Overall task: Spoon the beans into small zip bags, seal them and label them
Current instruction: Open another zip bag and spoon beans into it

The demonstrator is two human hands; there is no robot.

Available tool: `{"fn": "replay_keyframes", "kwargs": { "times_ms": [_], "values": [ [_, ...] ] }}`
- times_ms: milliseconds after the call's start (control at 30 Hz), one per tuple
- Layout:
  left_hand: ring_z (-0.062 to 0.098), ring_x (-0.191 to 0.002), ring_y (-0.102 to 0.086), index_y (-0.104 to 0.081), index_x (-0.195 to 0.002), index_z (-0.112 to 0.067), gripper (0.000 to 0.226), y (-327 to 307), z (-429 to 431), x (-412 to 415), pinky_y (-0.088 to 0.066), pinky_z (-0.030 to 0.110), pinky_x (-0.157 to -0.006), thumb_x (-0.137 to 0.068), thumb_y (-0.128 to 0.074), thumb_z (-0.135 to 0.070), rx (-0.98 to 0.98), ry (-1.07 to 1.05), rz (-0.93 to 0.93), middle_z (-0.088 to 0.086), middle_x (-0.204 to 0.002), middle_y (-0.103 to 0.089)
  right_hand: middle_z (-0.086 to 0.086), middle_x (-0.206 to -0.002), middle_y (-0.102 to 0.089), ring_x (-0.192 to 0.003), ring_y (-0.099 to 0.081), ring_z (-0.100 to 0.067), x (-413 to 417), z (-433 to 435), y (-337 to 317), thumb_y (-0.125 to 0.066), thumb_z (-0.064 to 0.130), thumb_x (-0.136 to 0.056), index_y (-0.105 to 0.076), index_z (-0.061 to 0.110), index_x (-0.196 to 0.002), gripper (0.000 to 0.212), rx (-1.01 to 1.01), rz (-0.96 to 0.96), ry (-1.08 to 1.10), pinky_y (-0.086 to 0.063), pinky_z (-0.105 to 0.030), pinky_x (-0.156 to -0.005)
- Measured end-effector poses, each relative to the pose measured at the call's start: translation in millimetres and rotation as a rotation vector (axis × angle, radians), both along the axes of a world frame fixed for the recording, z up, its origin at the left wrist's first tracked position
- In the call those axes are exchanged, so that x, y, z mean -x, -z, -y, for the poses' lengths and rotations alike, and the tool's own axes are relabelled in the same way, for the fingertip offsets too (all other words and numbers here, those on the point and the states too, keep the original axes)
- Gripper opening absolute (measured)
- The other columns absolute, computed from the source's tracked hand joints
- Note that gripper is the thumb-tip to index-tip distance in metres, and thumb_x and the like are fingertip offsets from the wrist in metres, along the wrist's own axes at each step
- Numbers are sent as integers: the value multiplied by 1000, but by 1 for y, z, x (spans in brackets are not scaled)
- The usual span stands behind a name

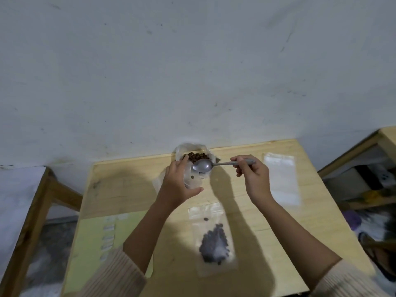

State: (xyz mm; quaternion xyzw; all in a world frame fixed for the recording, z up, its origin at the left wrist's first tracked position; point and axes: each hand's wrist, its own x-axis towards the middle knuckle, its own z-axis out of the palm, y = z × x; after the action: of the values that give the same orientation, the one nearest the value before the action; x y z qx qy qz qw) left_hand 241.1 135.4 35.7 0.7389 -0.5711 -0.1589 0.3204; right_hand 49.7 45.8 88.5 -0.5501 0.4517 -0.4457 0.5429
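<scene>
Filling underway: left hand (177, 183) grips a zip bag (196, 181), right hand (255, 179) pinches the spoon (202, 166); one filled bag (214, 241) lies apparently unlabelled.

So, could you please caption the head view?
Left hand holds a small bag; right hand holds a spoon over it.

Bare tabletop (128, 185) lies open far left, beyond the label sheet (92, 239). The filled zip bag (214, 241) blocks the near middle, an empty zip bag (281, 181) the right, and the bean bag (182, 150) the far edge by the wall (192, 71).
</scene>
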Motion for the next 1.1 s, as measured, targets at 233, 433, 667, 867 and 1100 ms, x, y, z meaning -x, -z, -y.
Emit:
{"fn": "replay_keyframes", "kwargs": {
  "times_ms": [233, 433, 667, 867, 1100],
  "values": [
    [25, -109, -43, -27, -145, -19, 107, 0, -7, -20, -37, 31, -93, -57, -84, -41, -109, -75, 37, 9, -117, -45, 7, -88, -64, -70, -60, -11, -16, 6, 29, -56, 17, -92, -70, 16, -90, 15, 4, -155, 97, -52, -30, -69],
    [8, -110, -27, -20, -146, -27, 101, 0, -24, -28, -32, 26, -94, -66, -81, -37, -117, -97, -46, -1, -126, -33, 4, -85, -61, -85, -62, -23, -49, 4, 64, -54, 21, -94, -70, 19, -95, 16, -66, -286, 17, -53, -43, -82],
    [5, -115, -25, -17, -147, -27, 102, 5, -30, -29, -31, 24, -95, -68, -79, -41, -147, -116, -100, -1, -132, -31, 1, -78, -64, -80, -58, -16, -71, 6, 77, -52, 10, -91, -71, 9, -89, 19, -445, -189, 64, -48, -32, -83],
    [18, -121, -32, -22, -147, -22, 102, 5, -22, -25, -34, 29, -99, -66, -81, -38, -125, -139, -40, 5, -132, -35, -6, -73, -60, -65, -54, -14, -51, 20, 68, -51, 7, -92, -68, -1, -94, 19, -557, -10, 145, -48, -24, -67],
    [27, -107, -42, -30, -144, -13, 102, 1, -1, -12, -39, 36, -97, -60, -84, -36, -95, -108, 81, 13, -116, -47, -8, -66, -52, -58, -47, -15, -15, 28, 30, -46, 4, -93, -66, 3, -80, 24, -457, 111, 48, -44, -18, -56]
  ]
}}
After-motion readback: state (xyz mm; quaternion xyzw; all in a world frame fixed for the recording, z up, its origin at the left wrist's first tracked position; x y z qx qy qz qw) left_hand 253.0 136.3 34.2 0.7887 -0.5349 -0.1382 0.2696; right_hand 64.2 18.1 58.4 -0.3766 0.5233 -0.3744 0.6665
